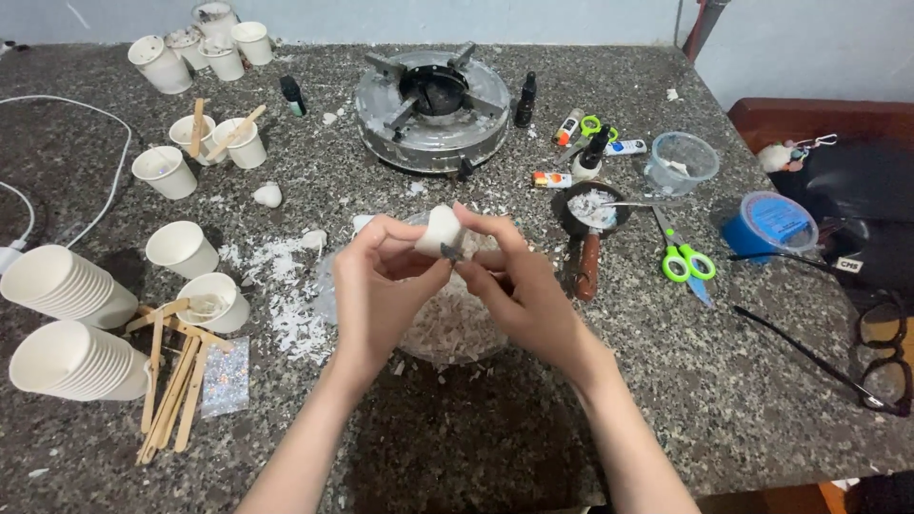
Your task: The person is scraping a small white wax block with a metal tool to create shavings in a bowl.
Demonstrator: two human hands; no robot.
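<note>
1. One speckled stone table (590, 419) fills the view, littered with white shavings.
2. Up top sits a round metal burner (433, 109), well apart from the hands.
3. Under the hands, a clear bowl (447, 328) holds a heap of shavings.
4. Left edge: two stacks of paper cups (67, 319) lie on their sides, wooden sticks (171, 381) just beside them.
5. Left hand (376, 290) pinches a white wax chunk (440, 230) from the side, fingers curled tight around it, above the bowl.
6. Right hand (519, 286) grips a small dark blade (451, 252), pressed against the chunk's underside.
7. Green-handled scissors (684, 257) rest to the right.
</note>
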